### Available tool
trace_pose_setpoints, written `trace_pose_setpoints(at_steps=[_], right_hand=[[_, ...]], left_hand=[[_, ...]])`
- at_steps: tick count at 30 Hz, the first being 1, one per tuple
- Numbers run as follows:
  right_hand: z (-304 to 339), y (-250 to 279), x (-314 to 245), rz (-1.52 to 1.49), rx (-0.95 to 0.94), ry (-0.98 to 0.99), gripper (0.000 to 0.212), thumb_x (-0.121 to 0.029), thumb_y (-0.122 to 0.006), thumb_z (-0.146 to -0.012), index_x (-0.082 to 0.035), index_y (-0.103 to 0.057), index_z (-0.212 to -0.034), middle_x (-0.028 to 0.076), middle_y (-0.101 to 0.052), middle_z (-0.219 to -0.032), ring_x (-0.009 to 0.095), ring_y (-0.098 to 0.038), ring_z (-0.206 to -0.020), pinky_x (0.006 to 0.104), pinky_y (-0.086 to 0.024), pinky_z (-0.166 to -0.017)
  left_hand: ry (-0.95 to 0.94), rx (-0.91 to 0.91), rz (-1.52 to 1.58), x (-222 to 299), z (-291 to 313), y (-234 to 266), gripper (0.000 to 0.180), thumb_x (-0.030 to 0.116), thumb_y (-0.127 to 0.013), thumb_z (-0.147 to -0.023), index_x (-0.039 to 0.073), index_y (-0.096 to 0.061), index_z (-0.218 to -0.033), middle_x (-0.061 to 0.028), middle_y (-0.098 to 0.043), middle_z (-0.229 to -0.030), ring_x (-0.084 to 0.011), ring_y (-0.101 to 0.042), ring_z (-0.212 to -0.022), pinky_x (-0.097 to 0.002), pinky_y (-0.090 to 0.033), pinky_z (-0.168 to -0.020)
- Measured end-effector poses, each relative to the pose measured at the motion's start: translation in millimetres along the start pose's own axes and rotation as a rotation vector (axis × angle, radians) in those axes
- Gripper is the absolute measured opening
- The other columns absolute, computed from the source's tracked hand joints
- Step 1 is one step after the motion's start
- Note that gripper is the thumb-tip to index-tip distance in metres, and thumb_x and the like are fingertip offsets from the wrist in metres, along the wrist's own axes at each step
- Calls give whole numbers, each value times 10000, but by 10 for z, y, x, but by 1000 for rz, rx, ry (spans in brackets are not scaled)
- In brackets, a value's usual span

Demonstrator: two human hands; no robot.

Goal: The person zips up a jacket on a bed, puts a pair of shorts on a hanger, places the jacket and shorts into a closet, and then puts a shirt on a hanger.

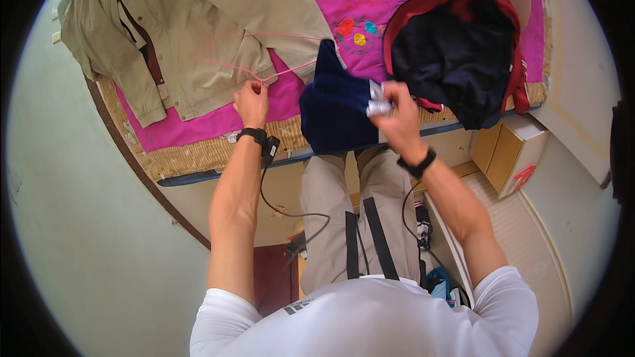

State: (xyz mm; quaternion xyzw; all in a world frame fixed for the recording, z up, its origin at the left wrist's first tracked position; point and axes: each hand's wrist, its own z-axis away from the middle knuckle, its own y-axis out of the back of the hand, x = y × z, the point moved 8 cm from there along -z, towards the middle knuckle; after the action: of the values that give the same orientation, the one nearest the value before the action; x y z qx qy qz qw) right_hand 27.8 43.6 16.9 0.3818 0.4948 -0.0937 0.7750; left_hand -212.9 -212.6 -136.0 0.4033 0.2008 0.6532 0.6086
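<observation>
Pinched in the closed fingers of my left hand (251,104) is a thin pink hanger (228,65), gripped near its hook. Its frame spreads over a beige jacket (178,39) and reaches toward a dark navy garment (336,109). My right hand (400,122) is closed on the navy garment by its edge, where white tags or labels show. That garment hangs over the bed's front edge, in front of my legs. Its exact kind cannot be made out. A black jacket with red lining (456,53) lies crumpled to the right.
A bright pink bedspread (169,135) with embroidered flowers covers a woven straw mat (198,152). An open wooden box or drawer (506,152) sits below at the right. Black cables run from both wrist bands. A pale wall (73,192) borders the left side.
</observation>
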Motion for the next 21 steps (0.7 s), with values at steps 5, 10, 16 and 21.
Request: trace_pose_setpoints(at_steps=[5,10,16,21], right_hand=[[1007,555,-584,-62,69,42,528,-21,-849,-747,-76,-562,-1186,131,-690,-1071,252,-686,-948,352,-543,-845],[1403,990,-1301,2,-50,147,533,84,-741,-703,-65,-652,-1208,162,-693,-1088,335,-687,-979,357,-549,-846],[1527,1492,-1684,-39,-125,111,464,91,-683,-727,-28,-674,-1175,148,-693,-1065,318,-688,-978,344,-548,-834],[1371,2081,-2172,-58,-110,323,390,94,-717,-701,-4,-679,-1077,138,-686,-1014,315,-685,-901,344,-547,-791]], left_hand=[[-57,-148,489,-182,101,-208,233,257,-640,-971,53,-676,-1077,-52,-711,-741,-198,-655,-727,-339,-474,-686],[-193,-197,736,172,592,275,261,200,-603,-1007,-24,-663,-1127,-55,-710,-841,-128,-686,-818,-256,-493,-740],[-432,205,218,985,1771,1832,161,104,-623,-963,34,-686,-1093,-149,-722,-1000,-268,-698,-934,-360,-524,-799],[-484,278,401,1313,2542,2560,167,37,-563,-967,37,-636,-1118,-145,-725,-989,-289,-710,-937,-372,-539,-802]])
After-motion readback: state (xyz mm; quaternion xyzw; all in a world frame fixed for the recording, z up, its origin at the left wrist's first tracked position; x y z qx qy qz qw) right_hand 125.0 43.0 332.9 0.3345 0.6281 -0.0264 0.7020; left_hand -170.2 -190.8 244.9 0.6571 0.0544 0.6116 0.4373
